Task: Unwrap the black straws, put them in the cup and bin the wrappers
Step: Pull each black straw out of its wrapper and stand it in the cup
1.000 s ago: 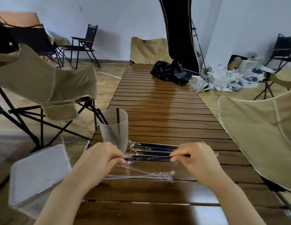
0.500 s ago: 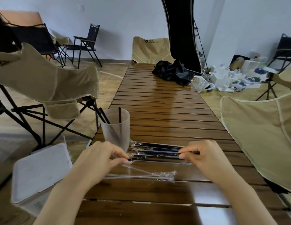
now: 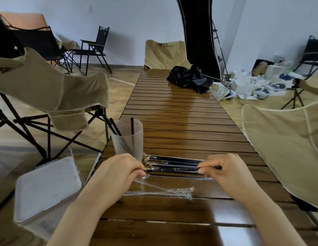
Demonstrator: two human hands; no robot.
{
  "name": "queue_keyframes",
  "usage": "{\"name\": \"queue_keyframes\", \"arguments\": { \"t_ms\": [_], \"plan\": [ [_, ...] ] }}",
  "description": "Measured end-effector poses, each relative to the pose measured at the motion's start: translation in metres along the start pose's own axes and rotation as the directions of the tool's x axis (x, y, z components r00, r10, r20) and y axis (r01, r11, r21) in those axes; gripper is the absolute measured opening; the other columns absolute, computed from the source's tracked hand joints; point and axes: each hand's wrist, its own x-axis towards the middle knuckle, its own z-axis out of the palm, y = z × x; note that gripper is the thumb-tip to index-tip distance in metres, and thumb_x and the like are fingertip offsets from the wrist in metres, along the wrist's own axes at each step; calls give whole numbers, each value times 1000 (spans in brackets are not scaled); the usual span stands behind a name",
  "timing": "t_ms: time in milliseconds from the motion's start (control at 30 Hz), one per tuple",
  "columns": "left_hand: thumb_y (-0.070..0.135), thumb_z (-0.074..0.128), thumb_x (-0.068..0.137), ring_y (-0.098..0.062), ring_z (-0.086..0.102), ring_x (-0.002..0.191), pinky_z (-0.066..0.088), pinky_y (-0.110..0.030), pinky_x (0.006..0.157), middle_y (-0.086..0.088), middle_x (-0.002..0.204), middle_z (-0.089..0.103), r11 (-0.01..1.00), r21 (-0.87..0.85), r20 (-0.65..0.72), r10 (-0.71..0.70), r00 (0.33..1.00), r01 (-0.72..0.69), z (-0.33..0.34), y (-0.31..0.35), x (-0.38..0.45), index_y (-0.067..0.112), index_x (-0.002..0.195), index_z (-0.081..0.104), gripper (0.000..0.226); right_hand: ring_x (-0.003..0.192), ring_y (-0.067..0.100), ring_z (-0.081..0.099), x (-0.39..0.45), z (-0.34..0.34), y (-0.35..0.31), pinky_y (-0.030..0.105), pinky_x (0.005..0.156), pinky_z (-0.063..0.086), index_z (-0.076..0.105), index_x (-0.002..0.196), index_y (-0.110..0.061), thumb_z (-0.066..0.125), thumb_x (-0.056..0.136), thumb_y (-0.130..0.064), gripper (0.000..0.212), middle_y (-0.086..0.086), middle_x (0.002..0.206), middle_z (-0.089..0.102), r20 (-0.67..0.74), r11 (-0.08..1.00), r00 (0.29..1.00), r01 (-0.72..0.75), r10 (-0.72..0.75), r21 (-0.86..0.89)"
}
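A wrapped black straw [image 3: 172,169] is held level just above the slatted wooden table [image 3: 181,125], pinched at its left end by the left hand [image 3: 119,172] and at its right end by the right hand [image 3: 224,170]; the fingers of both hands are curled round the ends. The step in hand is judged to be the opening of this wrapper. It would best be done by keeping the straw pinched through the film at one end while the film is torn or slid off at the other, so that the thin plastic is parted without the straw being bent. The straw is seen as a slim, straight black stick inside clear, crinkled film with a puckered seal at the left end. More wrapped straws [image 3: 174,159] lie in a row just behind it on the table. Two empty clear wrappers [image 3: 160,191] lie on the table nearer the person, not yet binned. Three unwrapped straws [image 3: 132,128] stand leaning in the frosted plastic cup [image 3: 135,137] at the table's left edge. A white lidded bin [image 3: 46,185] is seen beside the table at the lower left.
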Motion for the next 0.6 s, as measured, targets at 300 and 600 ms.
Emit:
{"name": "queue_keyframes", "arguments": {
  "t_ms": [300,600],
  "plan": [
    [40,56,93,2,54,86,36,-7,76,21,88,57,1000,3,-14,1,1000,-1,3,-4,-2,34,98,71,16,66,2,61,0,2,-2,15,58,41,61,60,-51,70,82,-23,37,-19,65,63,-12,999,1000,20,-21,-39],
    [36,58,93,6,49,81,32,-4,72,22,87,55,1000,-15,5,-1,1000,1,3,-1,-2,33,98,71,14,67,2,61,0,5,-4,11,59,42,65,65,-48,70,82,-24,30,-23,66,63,-19,998,1000,11,-12,-54]
  ]
}}
